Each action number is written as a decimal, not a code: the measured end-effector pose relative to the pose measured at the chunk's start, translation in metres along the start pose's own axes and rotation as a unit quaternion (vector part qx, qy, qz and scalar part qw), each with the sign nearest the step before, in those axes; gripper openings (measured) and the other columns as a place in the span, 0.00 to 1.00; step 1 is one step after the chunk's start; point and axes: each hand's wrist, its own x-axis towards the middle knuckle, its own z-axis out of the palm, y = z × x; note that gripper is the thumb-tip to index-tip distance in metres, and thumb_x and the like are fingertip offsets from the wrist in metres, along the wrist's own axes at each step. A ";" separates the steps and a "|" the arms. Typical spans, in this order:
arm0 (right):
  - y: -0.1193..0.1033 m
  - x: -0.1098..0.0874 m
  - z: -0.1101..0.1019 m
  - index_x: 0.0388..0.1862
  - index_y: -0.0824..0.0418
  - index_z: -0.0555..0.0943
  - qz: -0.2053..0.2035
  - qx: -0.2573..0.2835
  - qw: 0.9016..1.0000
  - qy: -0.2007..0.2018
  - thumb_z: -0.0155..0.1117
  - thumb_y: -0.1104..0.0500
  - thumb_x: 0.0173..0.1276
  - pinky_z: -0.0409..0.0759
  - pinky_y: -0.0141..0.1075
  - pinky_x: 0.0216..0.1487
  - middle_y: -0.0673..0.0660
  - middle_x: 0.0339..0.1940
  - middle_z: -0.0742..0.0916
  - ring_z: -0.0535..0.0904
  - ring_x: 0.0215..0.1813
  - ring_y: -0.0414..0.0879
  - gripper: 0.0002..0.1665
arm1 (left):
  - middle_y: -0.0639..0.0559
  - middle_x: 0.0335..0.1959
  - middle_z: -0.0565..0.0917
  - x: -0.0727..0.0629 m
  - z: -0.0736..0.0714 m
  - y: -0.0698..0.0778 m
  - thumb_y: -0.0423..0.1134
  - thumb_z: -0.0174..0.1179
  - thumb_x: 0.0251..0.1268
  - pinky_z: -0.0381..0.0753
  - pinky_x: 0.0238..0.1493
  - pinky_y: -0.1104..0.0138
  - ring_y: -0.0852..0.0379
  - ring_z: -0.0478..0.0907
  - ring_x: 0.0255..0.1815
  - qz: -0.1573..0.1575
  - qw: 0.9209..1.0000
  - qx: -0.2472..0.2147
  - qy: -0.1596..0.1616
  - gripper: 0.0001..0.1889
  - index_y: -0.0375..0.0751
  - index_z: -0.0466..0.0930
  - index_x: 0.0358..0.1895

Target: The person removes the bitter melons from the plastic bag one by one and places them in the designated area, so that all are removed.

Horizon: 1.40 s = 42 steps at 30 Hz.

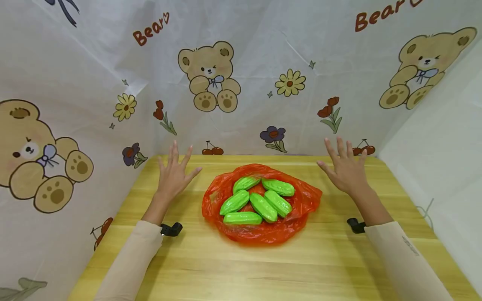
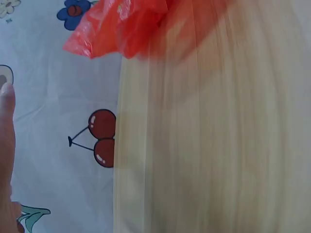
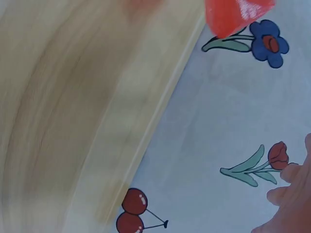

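In the head view a red plastic bag [image 1: 260,236] lies spread on the wooden table, its mouth turned outward. Several bright green, ridged vegetables shaped like short cucumbers [image 1: 242,218] rest inside it. To the left of the bag my left hand [image 1: 174,175] is held with fingers spread and nothing in it. My right hand [image 1: 347,170] is likewise spread on the bag's right, holding nothing. Both hands are apart from the bag. The left wrist view catches only part of the left hand [image 2: 7,150] at its edge; the right wrist view shows part of the right hand [image 3: 291,199].
A wooden table [image 1: 241,271] runs up to a pale cloth backdrop [image 1: 256,37] printed with bears, flowers and cherries, which also covers the left side. A white surface [image 1: 448,159] borders the right side, with a thin cord [image 1: 427,211] near the table edge.
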 end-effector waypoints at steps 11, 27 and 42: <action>-0.030 -0.020 -0.022 0.85 0.51 0.48 -0.023 0.137 0.988 0.063 0.49 0.38 0.79 0.50 0.72 0.71 0.68 0.81 0.58 0.53 0.79 0.70 0.44 | 0.48 0.84 0.38 -0.018 0.000 0.020 0.67 0.50 0.73 0.51 0.63 0.22 0.28 0.47 0.79 -0.030 0.965 -0.244 -0.094 0.39 0.80 0.40 0.80; -0.075 -0.054 -0.015 0.79 0.55 0.66 -0.072 0.269 0.958 0.062 0.62 0.53 0.76 0.81 0.59 0.51 0.63 0.62 0.83 0.79 0.59 0.60 0.35 | 0.51 0.80 0.59 -0.041 0.015 0.042 0.52 0.53 0.79 0.69 0.65 0.37 0.38 0.67 0.73 0.006 0.880 -0.450 -0.151 0.31 0.61 0.56 0.81; -0.098 -0.072 0.008 0.67 0.60 0.79 -0.099 0.349 0.932 0.005 0.72 0.58 0.68 0.84 0.56 0.48 0.60 0.59 0.86 0.84 0.52 0.58 0.29 | 0.53 0.79 0.61 -0.056 0.041 0.046 0.53 0.56 0.77 0.55 0.75 0.42 0.44 0.52 0.81 0.005 0.857 -0.478 -0.194 0.28 0.65 0.66 0.77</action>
